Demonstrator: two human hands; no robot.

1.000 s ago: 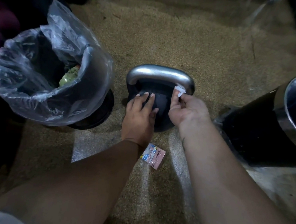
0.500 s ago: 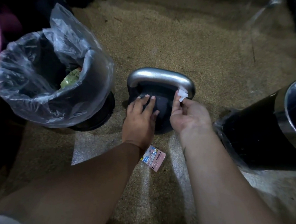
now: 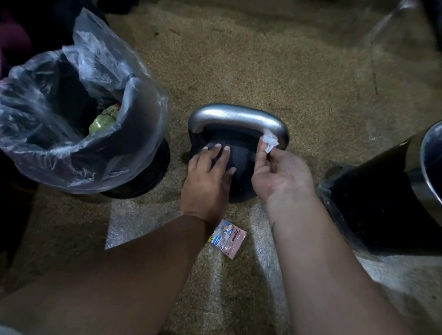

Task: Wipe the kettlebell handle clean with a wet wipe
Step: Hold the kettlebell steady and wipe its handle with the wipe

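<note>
Seen from the head camera, the black round-bodied kettlebell (image 3: 233, 144) stands upright on the speckled tan floor (image 3: 252, 61), between a bin lined with clear plastic (image 3: 82, 131) and a black bin with a steel rim (image 3: 415, 171). The left hand (image 3: 208, 174) lies flat on its dark body, fingers straight, gripping nothing. The right hand (image 3: 281, 176) pinches a small crumpled white wet wipe (image 3: 269, 142) between thumb and fingertips and holds it against the right bend of the curved silver metal handle (image 3: 236, 117). The kettlebell looks heavy and rigid, so it should not shift. The wipe is limp and bunches, and would probably work better wrapped round the smooth, likely slick bar.
</note>
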